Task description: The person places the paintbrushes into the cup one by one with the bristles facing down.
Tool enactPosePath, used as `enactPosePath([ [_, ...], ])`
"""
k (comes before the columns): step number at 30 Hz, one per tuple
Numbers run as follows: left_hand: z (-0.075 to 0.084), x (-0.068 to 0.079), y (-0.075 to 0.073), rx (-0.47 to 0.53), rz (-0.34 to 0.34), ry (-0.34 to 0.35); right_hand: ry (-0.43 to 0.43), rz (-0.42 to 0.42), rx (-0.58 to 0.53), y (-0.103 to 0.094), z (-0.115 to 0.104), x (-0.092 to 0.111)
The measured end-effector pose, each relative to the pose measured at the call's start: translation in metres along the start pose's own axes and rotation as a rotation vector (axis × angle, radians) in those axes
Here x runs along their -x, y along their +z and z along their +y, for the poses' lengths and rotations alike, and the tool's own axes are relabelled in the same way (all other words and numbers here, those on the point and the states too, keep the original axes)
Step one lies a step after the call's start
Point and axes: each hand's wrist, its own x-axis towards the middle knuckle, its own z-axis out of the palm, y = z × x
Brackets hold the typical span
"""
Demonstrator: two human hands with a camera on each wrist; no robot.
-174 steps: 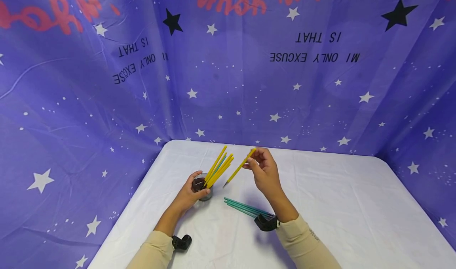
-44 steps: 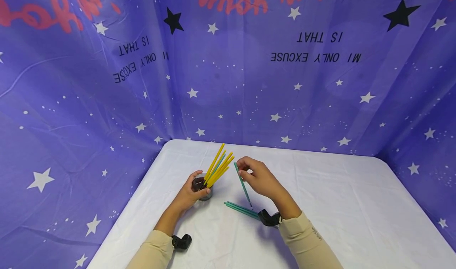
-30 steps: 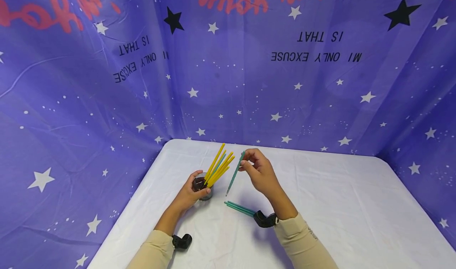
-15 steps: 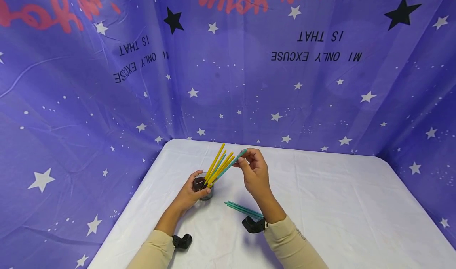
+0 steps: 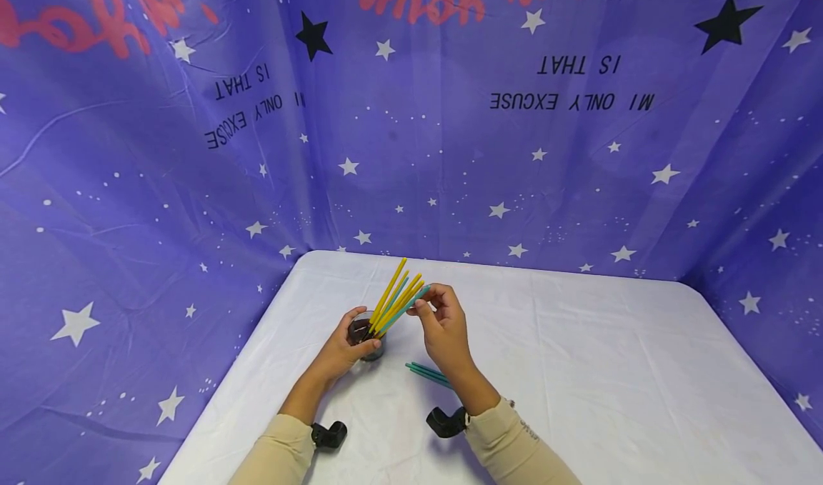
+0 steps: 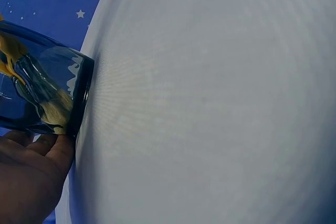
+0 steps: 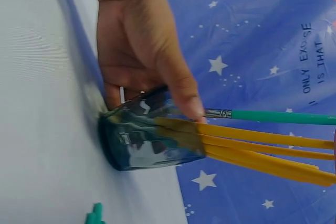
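My left hand (image 5: 343, 351) holds a clear glass (image 7: 152, 148) that stands on the table, fingers and thumb curled around it. Several yellow paintbrushes (image 7: 252, 139) and a teal one (image 5: 398, 292) lean out of it, handles up and to the right. In the left wrist view, pale bristles (image 6: 56, 114) show through the glass wall. My right hand (image 5: 446, 333) pinches a green paintbrush (image 7: 283, 117) near the handle's end, its metal ferrule at the rim by my left thumb. Whether its bristles are inside the glass is hard to tell.
A few green paintbrushes (image 5: 426, 373) lie on the white tablecloth (image 5: 579, 371), below my right hand. Black wrist cameras (image 5: 329, 436) sit on both wrists. A purple starry curtain (image 5: 437, 149) surrounds the table's back and sides.
Earlier my right hand held a yellow paintbrush; later it lifted a green one off the table, turned it bristles down and brought it left to the glass. My left hand has stayed put.
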Motion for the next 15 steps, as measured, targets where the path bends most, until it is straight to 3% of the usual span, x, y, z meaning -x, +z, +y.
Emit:
enactPosePath([
  [3, 0.000, 0.000, 0.000, 0.002, -0.005, 0.007, 0.028, 0.003, -0.003, 0.002, 0.001, 0.001],
  [10, 0.002, 0.001, 0.001, -0.002, -0.003, -0.003, 0.046, 0.015, 0.056, 0.010, -0.021, 0.005],
  [15, 0.002, 0.001, 0.000, -0.004, 0.002, 0.006, 0.066, 0.010, 0.069, 0.014, -0.018, 0.011],
])
